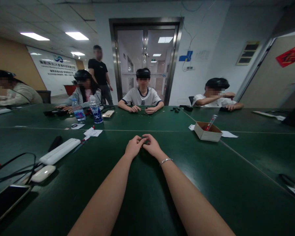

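My left hand [134, 146] and my right hand [152, 145] meet over the green table [147, 203], straight ahead of me. Their fingertips come together, thumbs and forefingers curled in a pinch. Whatever lies between the fingers, if anything, is too small or hidden to make out. A silver bracelet [166, 161] circles my right wrist. Both forearms reach in from the bottom edge.
A small open box [207, 135] with a red-and-clear tube [211, 122] stands right of my hands. To the left are a white power strip [61, 151], cables, a phone [8, 203] and two bottles [95, 110]. Several people sit around the table; one person stands behind.
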Demonstrator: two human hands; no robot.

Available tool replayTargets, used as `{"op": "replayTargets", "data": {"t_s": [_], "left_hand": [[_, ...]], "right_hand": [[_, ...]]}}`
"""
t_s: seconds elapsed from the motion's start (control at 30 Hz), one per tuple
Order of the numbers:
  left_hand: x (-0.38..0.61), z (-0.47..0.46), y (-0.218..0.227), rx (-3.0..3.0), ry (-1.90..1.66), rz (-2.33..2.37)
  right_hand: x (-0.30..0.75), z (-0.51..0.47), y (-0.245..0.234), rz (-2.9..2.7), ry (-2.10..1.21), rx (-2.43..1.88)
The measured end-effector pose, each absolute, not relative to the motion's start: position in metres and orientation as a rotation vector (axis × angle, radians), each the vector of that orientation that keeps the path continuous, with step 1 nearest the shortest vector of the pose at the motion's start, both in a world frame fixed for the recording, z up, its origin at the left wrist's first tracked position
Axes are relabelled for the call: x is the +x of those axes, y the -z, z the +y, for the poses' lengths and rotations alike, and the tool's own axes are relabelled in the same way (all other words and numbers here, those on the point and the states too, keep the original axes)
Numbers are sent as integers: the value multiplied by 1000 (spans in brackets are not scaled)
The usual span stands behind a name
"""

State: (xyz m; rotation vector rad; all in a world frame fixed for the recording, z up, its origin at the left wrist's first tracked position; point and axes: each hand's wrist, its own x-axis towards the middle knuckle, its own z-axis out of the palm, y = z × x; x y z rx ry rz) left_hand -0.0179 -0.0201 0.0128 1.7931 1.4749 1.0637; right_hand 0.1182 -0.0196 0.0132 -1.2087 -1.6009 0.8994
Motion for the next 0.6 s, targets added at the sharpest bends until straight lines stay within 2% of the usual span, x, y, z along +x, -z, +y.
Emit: {"op": "replayTargets", "data": {"t_s": [0.13, 0.3, 0.6], "left_hand": [[-14, -18, -10, 1749, -1071, 1410], [-25, -37, -19, 1716, -926, 1195], [-135, -195, -88, 2228, -333, 1501]], "right_hand": [[113, -23, -15, -1420, -1181, -1141], [114, -24, -12, -1343, -1201, -1082], [122, -11, 2, -1352, -1279, -1029]]}}
